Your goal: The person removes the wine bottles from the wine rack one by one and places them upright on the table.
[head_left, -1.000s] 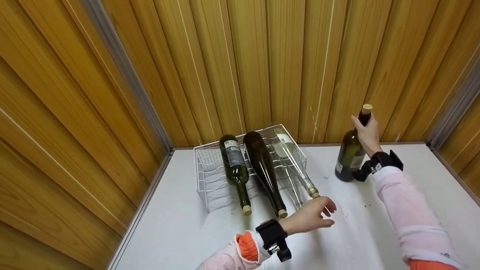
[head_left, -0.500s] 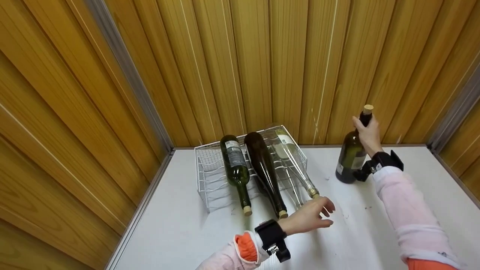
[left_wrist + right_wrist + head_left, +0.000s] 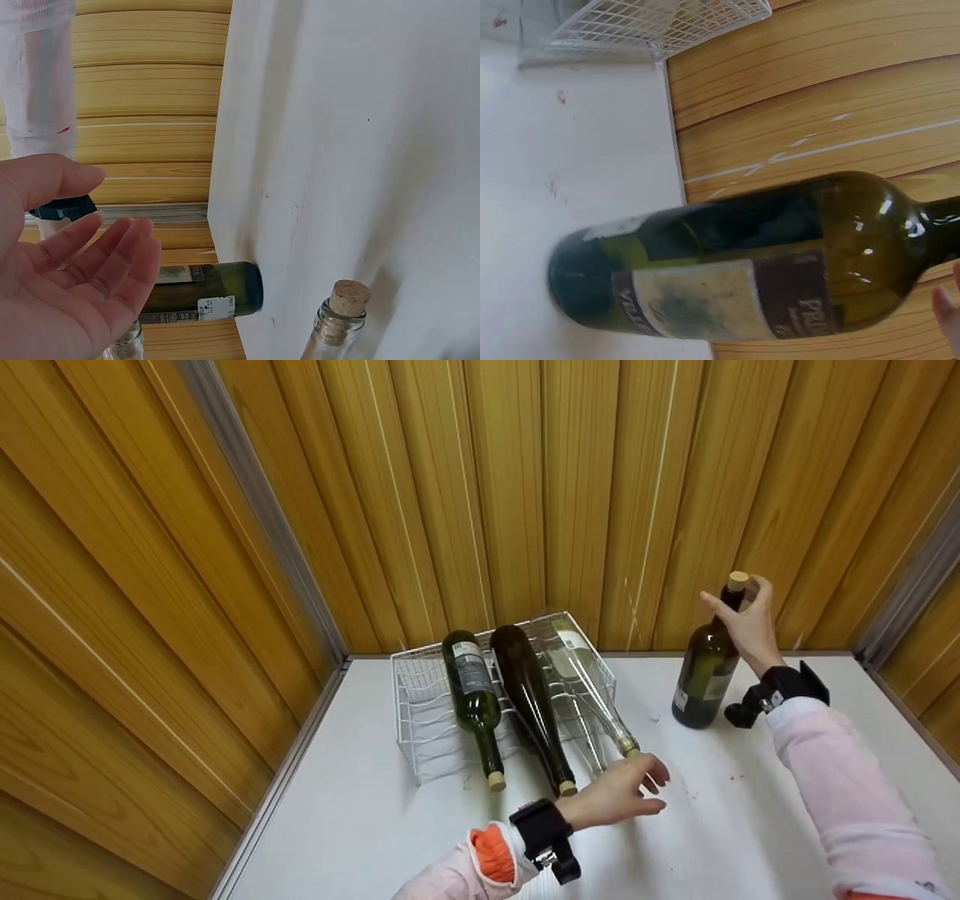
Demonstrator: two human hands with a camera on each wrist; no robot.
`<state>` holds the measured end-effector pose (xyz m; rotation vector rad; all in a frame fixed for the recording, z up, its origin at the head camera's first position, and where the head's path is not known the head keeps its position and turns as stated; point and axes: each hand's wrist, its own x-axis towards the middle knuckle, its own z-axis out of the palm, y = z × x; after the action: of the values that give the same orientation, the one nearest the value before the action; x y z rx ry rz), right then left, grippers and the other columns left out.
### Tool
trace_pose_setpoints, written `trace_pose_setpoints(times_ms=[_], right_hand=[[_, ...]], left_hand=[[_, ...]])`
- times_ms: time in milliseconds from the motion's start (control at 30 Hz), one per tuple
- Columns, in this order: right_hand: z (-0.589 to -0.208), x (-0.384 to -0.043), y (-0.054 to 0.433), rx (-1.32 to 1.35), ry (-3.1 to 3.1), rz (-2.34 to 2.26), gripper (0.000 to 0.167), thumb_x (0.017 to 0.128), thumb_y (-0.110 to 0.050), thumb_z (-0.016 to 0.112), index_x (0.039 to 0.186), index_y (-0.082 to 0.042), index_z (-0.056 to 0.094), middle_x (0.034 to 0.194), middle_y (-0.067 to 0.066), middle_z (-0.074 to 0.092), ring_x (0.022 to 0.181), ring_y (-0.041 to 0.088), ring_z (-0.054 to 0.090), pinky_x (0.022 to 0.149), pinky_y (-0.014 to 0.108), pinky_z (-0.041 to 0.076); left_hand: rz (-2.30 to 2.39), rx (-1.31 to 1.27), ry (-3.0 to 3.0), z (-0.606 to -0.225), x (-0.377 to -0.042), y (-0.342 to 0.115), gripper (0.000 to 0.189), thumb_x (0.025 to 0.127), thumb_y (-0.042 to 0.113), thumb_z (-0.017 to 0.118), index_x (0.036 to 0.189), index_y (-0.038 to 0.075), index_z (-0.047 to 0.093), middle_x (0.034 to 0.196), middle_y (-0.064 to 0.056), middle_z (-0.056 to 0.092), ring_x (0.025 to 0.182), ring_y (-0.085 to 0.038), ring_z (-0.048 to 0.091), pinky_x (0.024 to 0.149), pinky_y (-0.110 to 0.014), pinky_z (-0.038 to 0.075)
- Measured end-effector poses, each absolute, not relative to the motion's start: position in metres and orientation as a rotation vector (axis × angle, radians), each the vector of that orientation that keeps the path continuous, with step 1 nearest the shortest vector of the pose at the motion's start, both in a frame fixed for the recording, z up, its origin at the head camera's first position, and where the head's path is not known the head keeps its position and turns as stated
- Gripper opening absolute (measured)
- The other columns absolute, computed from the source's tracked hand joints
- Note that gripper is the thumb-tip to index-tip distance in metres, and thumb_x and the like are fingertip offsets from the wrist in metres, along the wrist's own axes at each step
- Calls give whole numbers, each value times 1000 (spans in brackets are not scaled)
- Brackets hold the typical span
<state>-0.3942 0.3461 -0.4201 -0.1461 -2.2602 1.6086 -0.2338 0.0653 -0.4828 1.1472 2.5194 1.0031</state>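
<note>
A dark green wine bottle (image 3: 705, 679) with a cork stands upright on the table at the right. My right hand (image 3: 750, 626) is around its neck, thumb and fingers spread apart; in the right wrist view, a fingertip (image 3: 946, 311) shows beside the neck. My left hand (image 3: 615, 795) hovers before the rack with loosely bent fingers and holds nothing. Close to it are the corked neck of a clear bottle (image 3: 600, 701) and another clear neck, partly hidden. In the left wrist view, one cork (image 3: 350, 298) shows plainly.
A white wire rack (image 3: 405, 720) stands near the back wall. On it lie a green bottle (image 3: 474, 682), a brown bottle (image 3: 525, 682) and the clear glass, necks toward me. Small specks mark the white table (image 3: 337, 825). Wood-patterned panels (image 3: 570, 510) rise behind.
My right hand has loosened from the bottle's neck, its fingers spreading and the wrist shifting right. The bottle stays upright in place. My left hand has hardly moved.
</note>
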Motion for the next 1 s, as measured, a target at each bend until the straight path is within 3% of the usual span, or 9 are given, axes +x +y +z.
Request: trace_pose_setpoints(times_ms=[67, 133, 333, 433, 533, 600, 833, 933, 1000], right_hand=[[-413, -389, 346, -137, -2202, 1591, 98, 106, -39, 66, 173, -4, 4, 181, 24, 13, 168, 40, 15, 140, 51, 14], [-406, -383, 343, -104, -2111, 1548, 93, 106, -33, 68, 172, -4, 10, 179, 21, 19, 167, 36, 18, 140, 42, 15], [-396, -364, 323, 199, -1897, 1157, 66, 101, -9, 69, 157, 13, 40, 162, 33, 46, 153, 41, 42, 130, 24, 29], [-398, -356, 312, 392, -1861, 1012, 62, 97, -2, 70, 152, 15, 46, 154, 37, 53, 151, 23, 49, 129, 21, 32], [-404, -350, 302, 586, -1859, 948, 63, 94, 4, 72, 151, 15, 49, 149, 39, 56, 150, -1, 46, 129, 18, 31], [-412, -345, 297, 703, -1871, 895, 63, 92, 6, 74, 150, 15, 50, 148, 39, 57, 150, -8, 42, 130, 17, 30], [-451, -340, 284, 977, -1902, 734, 55, 96, -2, 76, 147, 12, 58, 140, 33, 65, 150, -2, 47, 129, 13, 31], [-467, -336, 281, 1011, -1940, 716, 62, 85, 7, 80, 144, 13, 60, 134, 34, 67, 143, 8, 56, 126, 9, 31], [-476, -332, 280, 1012, -1981, 698, 69, 77, 14, 83, 143, 13, 61, 132, 33, 68, 133, 21, 63, 123, 6, 30]], left_hand=[[1009, 1147, 2517, -482, -234, 66, 28, 98, 2, 78, 124, -1, 67, 122, -12, 76, 104, -2, 72, 87, -3, 51], [1018, 1143, 2517, -482, -233, 66, 27, 98, 2, 78, 123, -1, 67, 122, -12, 76, 104, -2, 73, 87, -3, 50], [1042, 1109, 2499, -481, -232, 66, 27, 97, 1, 78, 122, -1, 67, 120, -12, 76, 103, 0, 72, 86, -4, 51], [1051, 1124, 2486, -480, -232, 66, 27, 97, -1, 77, 122, -2, 67, 120, -13, 74, 103, -1, 72, 86, -5, 52], [1045, 1155, 2480, -478, -233, 65, 28, 98, 0, 76, 124, -3, 66, 121, -14, 74, 103, -2, 72, 87, -6, 54], [1062, 1154, 2467, -477, -233, 65, 29, 99, -1, 76, 125, -4, 65, 122, -15, 74, 103, -3, 72, 87, -6, 54], [1167, 1110, 2418, -466, -236, 62, 29, 98, -4, 75, 125, -6, 65, 123, -21, 75, 109, -12, 76, 90, -8, 56], [1217, 1100, 2391, -460, -237, 57, 29, 98, -5, 74, 126, -6, 65, 125, -22, 75, 111, -12, 76, 91, -8, 54], [1262, 1101, 2371, -456, -238, 53, 29, 99, -6, 73, 127, -6, 64, 125, -24, 75, 110, -14, 76, 92, -9, 54]])
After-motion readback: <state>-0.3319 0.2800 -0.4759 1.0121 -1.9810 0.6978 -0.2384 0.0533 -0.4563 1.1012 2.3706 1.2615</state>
